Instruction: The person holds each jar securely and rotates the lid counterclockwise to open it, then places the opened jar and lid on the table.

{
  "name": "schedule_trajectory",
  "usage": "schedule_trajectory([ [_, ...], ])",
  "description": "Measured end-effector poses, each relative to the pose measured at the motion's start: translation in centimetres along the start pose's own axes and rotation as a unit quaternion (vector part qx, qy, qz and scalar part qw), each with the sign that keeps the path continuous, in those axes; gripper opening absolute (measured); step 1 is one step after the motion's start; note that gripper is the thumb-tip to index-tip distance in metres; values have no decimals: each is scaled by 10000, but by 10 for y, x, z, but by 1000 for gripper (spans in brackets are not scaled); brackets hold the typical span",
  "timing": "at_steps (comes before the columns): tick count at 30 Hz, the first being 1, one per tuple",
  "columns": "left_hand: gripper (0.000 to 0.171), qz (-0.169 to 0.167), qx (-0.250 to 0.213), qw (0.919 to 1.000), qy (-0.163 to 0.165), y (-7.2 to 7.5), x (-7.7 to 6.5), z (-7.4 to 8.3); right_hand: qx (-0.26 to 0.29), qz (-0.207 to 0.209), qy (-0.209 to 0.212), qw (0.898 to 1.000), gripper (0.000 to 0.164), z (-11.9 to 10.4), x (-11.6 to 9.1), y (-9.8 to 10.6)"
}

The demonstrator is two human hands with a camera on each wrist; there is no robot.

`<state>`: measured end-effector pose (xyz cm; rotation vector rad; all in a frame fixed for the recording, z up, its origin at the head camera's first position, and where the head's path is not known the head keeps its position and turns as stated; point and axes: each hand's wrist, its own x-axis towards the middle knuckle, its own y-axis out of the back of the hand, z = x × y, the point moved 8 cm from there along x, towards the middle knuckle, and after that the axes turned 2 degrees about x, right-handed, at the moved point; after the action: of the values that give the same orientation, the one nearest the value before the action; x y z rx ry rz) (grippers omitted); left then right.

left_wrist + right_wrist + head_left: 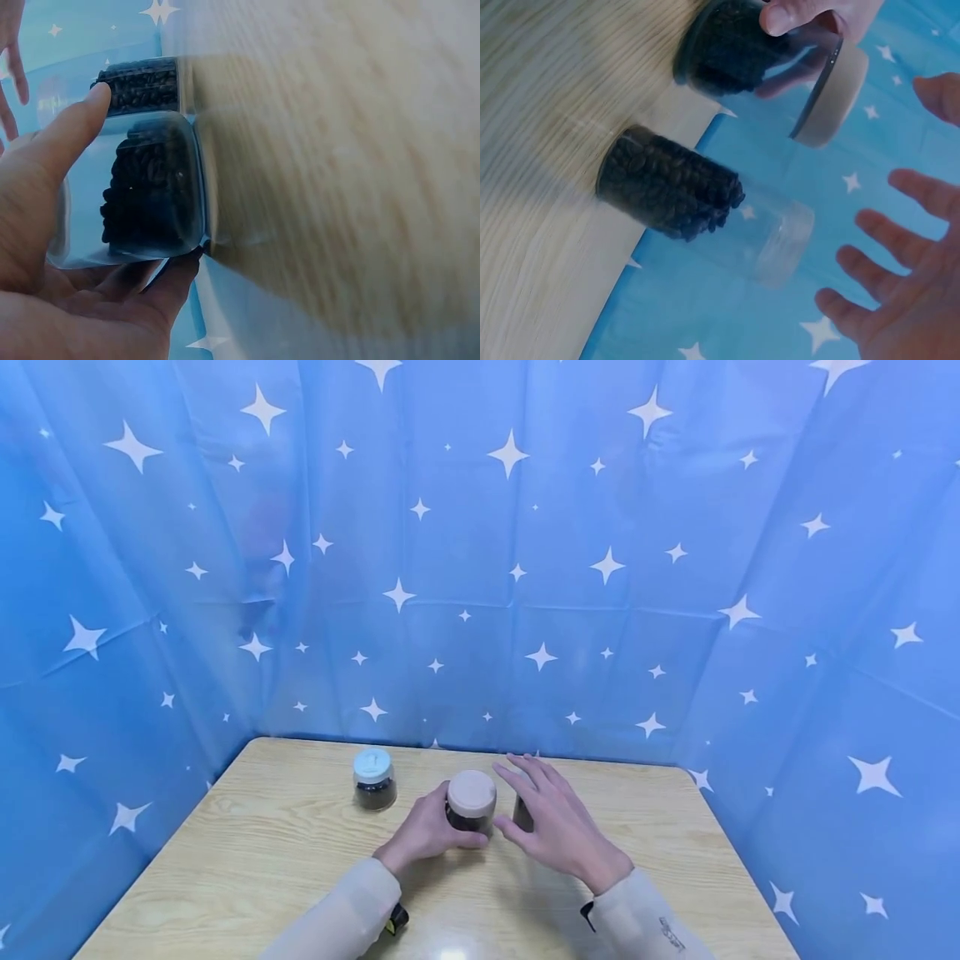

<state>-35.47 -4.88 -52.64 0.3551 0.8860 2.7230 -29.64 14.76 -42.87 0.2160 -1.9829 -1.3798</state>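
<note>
Seems to be partway through positioning or handling jars: gripping with the left hand (427, 828) the pale-lidded jar (471, 802), with thumb on one side and fingers wrapped round the other, midway across the worktop (225, 860) and toward its far edge. Cannot tell whether resting on the wood or slightly raised. Holding the right hand (555, 827) with fingers spread and grasping nothing, just beside the clear-topped jar (667, 184) but not touching, to the right of the gripped one. Would probably call next for a firm left hold and, for any right-hand grasp, for curling the fingers round smooth walls without knocking the neighbouring jar. See-through and glossy in both, like glass or clear plastic, and part-filled with dark bean-like pieces (146, 187). Broader in the gripped jar, under a flat, matte, round lid (472, 791); slimmer and roughly cylindrical in the other. Toward the far-left corner, well apart, a squat blue-lidded jar (373, 783). Beyond the far edge, a softly creased blue curtain (465, 560) with white four-pointed stars.
</note>
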Motion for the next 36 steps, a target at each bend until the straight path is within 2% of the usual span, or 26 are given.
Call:
schedule_trajectory([
  [8, 97, 161, -1, 9999, 28, -1, 1, 2, 161, 20, 15, 9999, 78, -5, 12, -10],
  [13, 96, 111, 84, 9998, 124, -4, 2, 1, 304, -105, -46, 9995, 76, -5, 15, -13],
  [18, 94, 106, 93, 9999, 88, -5, 5, 1, 345, -116, -28, 9993, 75, -4, 20, -14],
  [28, 92, 312, 419, 9985, 177, -2, 5, -1, 475, -204, 24, 9987, 73, -8, 28, -15],
  [36, 86, 333, 567, 9977, 144, -1, 5, -1, 393, -381, 143, 9984, 72, -12, 35, -22],
])
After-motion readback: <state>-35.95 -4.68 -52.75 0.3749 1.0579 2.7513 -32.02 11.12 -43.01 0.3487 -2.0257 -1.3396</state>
